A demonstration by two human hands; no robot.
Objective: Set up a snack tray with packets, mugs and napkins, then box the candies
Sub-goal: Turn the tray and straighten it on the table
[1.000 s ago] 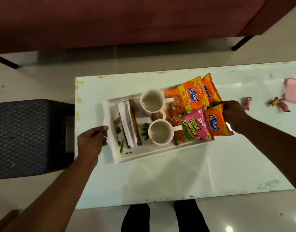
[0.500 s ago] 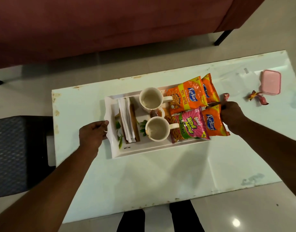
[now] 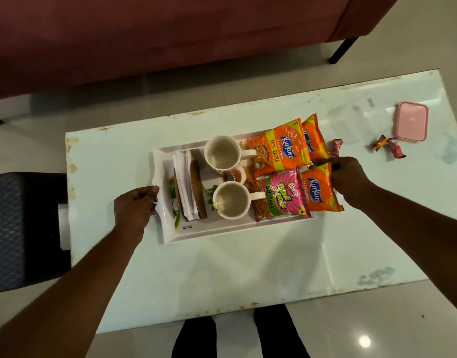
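Both tray ends in curled grips: left hand on rim, right hand's end hidden under packets

orange packet: kurkure, 50% extra; pink packet: bingo! tedhe medhe, 50% free

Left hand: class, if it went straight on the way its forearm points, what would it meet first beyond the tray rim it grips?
Probably the white napkins, stacked just inside the tray's left rim, which the left hand grips. The hand points across the tray toward them; depth is unclear.
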